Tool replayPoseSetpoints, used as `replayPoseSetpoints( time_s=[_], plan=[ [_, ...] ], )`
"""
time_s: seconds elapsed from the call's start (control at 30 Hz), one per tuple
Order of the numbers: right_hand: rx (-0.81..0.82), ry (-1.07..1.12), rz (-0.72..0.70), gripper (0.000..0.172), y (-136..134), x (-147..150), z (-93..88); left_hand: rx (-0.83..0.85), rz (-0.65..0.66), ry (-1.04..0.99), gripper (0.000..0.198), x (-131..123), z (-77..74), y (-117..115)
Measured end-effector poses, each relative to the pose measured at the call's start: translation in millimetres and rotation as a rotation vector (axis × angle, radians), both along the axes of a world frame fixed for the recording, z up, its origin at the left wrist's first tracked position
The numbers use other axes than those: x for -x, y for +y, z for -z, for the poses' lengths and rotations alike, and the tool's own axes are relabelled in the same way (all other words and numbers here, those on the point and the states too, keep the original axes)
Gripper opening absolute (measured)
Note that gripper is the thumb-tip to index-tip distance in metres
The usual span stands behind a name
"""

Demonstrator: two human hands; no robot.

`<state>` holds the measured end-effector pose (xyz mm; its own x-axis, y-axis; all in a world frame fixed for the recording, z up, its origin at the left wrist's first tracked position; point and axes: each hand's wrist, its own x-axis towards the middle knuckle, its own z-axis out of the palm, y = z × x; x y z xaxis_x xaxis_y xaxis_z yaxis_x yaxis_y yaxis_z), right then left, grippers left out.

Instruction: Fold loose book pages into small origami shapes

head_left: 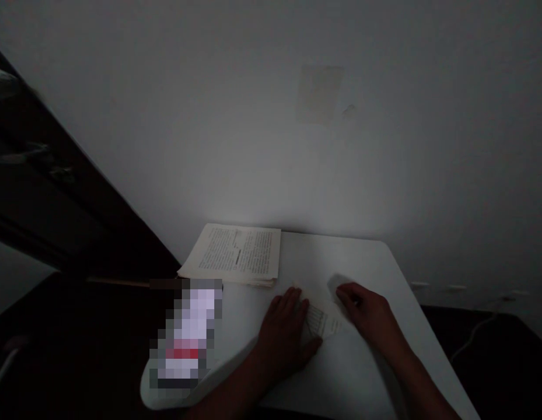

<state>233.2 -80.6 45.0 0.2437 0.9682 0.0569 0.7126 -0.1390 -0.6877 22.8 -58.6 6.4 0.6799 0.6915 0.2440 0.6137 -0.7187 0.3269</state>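
Note:
A folded piece of printed paper (324, 319) lies on a white table (376, 262). My left hand (286, 332) rests flat on the paper's left part, fingers stretched out. My right hand (367, 312) sits on the paper's right side, fingers curled down and pressing at its upper edge. The room is dim, so the paper's outline is faint.
A stack of printed pages (238, 254) lies at the table's far left corner. A blurred-out object (187, 335) stands at the table's left edge. A pale wall (297, 146) rises right behind the table. Dark furniture (43, 192) fills the left side.

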Motion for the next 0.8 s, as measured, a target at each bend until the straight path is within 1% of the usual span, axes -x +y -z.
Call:
replayPoseSetpoints(
  time_s=[0.07,0.13,0.23,0.33,0.5,0.57,0.67,0.8],
  plan=[
    [0.038,-0.032,0.024,0.027,-14,-22,3.4,0.01,-0.013,-0.013,0.064,-1,1.7,1],
    [0.102,-0.044,-0.003,0.029,-28,-38,10.5,0.015,-0.019,-0.013,0.064,-2,0.8,3],
    [0.04,-0.007,-0.064,0.026,-42,-49,21.9,0.014,-0.006,-0.006,0.058,-2,-4.1,6],
    [0.024,0.115,-0.098,0.025,-46,-47,26.5,0.013,0.007,-0.006,0.052,0,-9.1,9],
    [0.031,0.266,-0.147,0.021,-42,-40,21.4,0.002,0.009,-0.015,0.049,3,-11.3,11],
    [0.005,0.294,-0.182,0.018,-41,-39,21.3,0.004,0.018,-0.011,0.049,4,-11.0,11],
    [-0.009,0.298,-0.223,0.015,-41,-39,26.1,0.003,0.017,-0.013,0.048,4,-10.7,11],
    [0.029,0.289,-0.214,0.017,-41,-38,32.4,-0.012,0.001,-0.006,0.043,2,-9.2,11]
  ],
)
